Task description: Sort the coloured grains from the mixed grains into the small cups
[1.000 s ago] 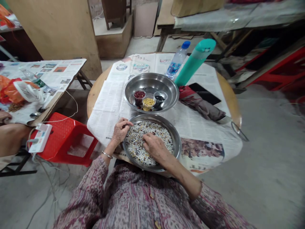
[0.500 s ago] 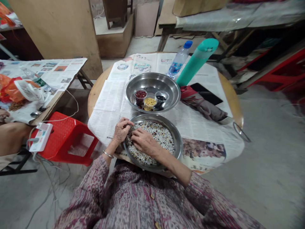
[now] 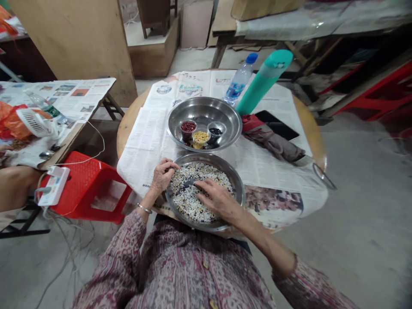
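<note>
A shallow metal basin (image 3: 240,189) near my body holds a spread of white grains mixed with yellow, dark red and black beans (image 3: 189,204). My left hand (image 3: 162,176) is at its left rim, fingers bent and closed on the edge. Over the grain, my right hand (image 3: 220,199) has its fingers apart, the tips down at the mix beside a bare dark patch of basin floor. Behind stands a second metal basin (image 3: 206,112) with three clear cups inside: red beans (image 3: 188,127), yellow beans (image 3: 201,136) and black beans (image 3: 215,130).
Newspaper (image 3: 141,141) covers the round table. Behind the basins are a water bottle (image 3: 240,79) and a teal bottle (image 3: 265,81). A folded umbrella (image 3: 273,139) and a black tablet (image 3: 278,125) lie right. A red stool (image 3: 93,182) with a power strip (image 3: 54,186) stands left, near another person's leg.
My right hand has moved right across the basin, away from my left hand, and its fingers have spread. A dark bare patch now shows in the grain. My left hand stays at the rim.
</note>
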The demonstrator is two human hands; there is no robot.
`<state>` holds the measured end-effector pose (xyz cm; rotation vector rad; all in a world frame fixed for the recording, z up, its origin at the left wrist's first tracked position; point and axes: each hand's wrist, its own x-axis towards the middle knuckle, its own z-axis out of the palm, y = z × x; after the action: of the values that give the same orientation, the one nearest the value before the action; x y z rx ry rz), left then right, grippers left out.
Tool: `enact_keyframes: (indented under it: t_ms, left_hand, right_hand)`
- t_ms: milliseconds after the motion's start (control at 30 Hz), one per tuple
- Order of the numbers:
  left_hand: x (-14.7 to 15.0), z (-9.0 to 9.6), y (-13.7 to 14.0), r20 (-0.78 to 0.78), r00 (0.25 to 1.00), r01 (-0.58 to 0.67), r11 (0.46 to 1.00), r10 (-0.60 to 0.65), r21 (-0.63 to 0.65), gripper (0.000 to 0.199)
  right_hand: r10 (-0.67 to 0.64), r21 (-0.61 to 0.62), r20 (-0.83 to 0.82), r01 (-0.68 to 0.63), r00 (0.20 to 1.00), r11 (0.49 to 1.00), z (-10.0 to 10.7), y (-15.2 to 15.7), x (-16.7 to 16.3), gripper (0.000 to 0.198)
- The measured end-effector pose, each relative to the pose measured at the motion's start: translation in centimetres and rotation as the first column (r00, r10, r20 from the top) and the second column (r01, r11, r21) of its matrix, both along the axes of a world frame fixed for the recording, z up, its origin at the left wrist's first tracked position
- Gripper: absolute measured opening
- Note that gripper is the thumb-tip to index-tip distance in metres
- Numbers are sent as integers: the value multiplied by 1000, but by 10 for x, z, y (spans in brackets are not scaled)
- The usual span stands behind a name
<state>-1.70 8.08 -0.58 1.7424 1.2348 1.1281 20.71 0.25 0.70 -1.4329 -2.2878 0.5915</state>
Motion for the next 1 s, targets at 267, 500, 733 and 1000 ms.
enact_keyframes:
  t_ms: [267, 500, 733, 1000]
  left_hand:
    - [0, 1, 0, -25, 1000, -5, 1000, 6, 24, 25]
    - [0, -1, 0, -21, 1000, -15, 1000, 15, -2, 25]
    - [1, -1, 0, -7, 1000, -18, 1000, 18, 6, 25]
    - [1, -1, -1, -18, 999, -29, 1000, 29, -5, 26]
  right_hand:
    - [34, -113, 169, -15, 985, 993, 13, 12, -28, 19]
    - [69, -205, 14, -65, 998, 977, 16, -2, -10, 18]
    - [259, -165, 112, -239, 959, 957, 12, -34, -4, 17]
    - [-133, 146, 138, 113, 981, 983, 5, 6, 6, 31]
